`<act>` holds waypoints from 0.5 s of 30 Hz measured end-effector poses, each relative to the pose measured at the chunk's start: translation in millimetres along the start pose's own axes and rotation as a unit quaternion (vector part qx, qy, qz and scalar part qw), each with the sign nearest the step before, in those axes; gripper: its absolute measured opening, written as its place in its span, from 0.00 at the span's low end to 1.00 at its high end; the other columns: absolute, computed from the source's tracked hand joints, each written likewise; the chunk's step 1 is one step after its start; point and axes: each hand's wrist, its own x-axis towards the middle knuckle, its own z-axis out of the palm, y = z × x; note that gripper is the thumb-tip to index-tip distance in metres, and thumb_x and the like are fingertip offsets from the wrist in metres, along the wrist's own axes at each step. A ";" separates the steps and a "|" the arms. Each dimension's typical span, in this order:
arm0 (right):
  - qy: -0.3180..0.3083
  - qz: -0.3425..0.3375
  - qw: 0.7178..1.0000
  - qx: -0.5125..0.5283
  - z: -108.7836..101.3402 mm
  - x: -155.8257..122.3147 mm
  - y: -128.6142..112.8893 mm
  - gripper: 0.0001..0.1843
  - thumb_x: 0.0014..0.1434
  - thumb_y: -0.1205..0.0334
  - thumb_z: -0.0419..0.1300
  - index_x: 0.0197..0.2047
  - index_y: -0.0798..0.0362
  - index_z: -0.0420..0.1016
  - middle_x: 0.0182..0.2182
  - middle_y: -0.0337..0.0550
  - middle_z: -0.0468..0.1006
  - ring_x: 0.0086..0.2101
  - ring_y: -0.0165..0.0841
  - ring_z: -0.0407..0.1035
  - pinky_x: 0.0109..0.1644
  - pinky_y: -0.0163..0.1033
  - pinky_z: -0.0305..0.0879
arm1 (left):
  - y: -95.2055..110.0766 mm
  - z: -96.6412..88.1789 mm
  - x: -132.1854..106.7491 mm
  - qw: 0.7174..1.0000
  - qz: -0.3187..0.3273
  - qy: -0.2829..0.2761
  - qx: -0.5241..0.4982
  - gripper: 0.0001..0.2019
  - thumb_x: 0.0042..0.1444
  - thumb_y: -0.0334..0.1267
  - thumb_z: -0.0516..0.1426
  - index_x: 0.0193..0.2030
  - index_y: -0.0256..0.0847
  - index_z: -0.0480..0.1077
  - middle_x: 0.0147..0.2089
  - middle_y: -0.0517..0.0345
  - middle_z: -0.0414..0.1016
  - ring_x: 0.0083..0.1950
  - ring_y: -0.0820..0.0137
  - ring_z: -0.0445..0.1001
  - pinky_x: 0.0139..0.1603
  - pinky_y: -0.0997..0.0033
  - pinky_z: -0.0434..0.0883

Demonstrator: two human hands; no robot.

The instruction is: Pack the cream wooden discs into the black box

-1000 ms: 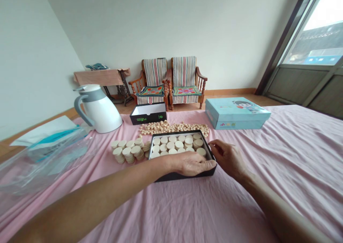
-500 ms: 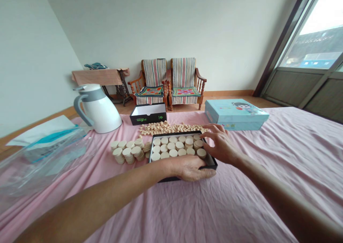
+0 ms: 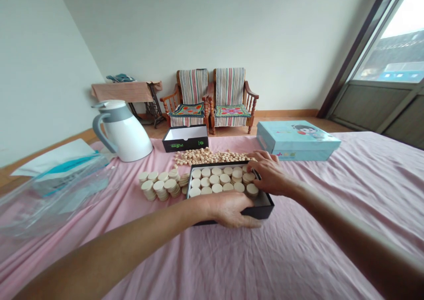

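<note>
A black open box point(image 3: 261, 211) with a white inside sits on the pink cloth. Rows of stacked pale wooden discs point(image 3: 217, 188) fill much of it, with a gap at its near right corner. My left hand point(image 3: 230, 209) lies across the near wall, thumb outside and fingers reaching in, where they are partly hidden. At the far right corner, my right hand point(image 3: 270, 174) straddles the wall, its thumb by the end discs and its fingers curled beyond. More disc stacks point(image 3: 159, 186) stand left of the box. Behind it lies a heap of small wooden pieces point(image 3: 212, 157).
A black-and-white box part point(image 3: 185, 139) stands at the back. To its left is a white and grey thermos jug point(image 3: 130, 134); to the right, a light blue box point(image 3: 298, 143). Clear plastic packaging point(image 3: 66, 198) covers the left side. Two wooden chairs point(image 3: 212, 99) stand beyond the cloth.
The view has shifted slightly. My right hand has drawn in closer on the far right corner, its thumb lower. My left hand has slid a little left, uncovering more of the near right corner.
</note>
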 end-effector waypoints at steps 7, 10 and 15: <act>-0.024 -0.014 0.999 0.027 -3.5 2.3 0.6 0.21 0.42 0.69 0.56 0.42 0.50 0.72 0.56 0.49 0.65 0.55 0.45 0.53 0.52 0.49 0.52 | -4.7 5.5 9.1 0.999 0.016 0.009 0.042 0.14 0.57 0.45 0.56 0.40 0.35 0.72 0.38 0.52 0.77 0.35 0.68 0.72 0.34 0.74 0.66; -0.042 -0.023 0.999 0.021 -6.2 5.2 0.3 0.24 0.41 0.70 0.56 0.45 0.50 0.72 0.56 0.50 0.65 0.55 0.46 0.54 0.52 0.50 0.52 | -6.0 4.4 13.6 0.997 0.020 -0.008 0.069 0.15 0.56 0.45 0.56 0.41 0.35 0.72 0.37 0.52 0.77 0.34 0.68 0.72 0.32 0.73 0.66; -0.067 -0.030 0.997 0.017 -8.9 8.9 -0.5 0.21 0.41 0.71 0.56 0.42 0.50 0.73 0.54 0.50 0.66 0.54 0.46 0.55 0.52 0.50 0.53 | -4.2 4.0 17.7 0.994 0.019 -0.006 0.108 0.14 0.55 0.44 0.57 0.40 0.34 0.73 0.38 0.51 0.77 0.35 0.66 0.73 0.33 0.72 0.67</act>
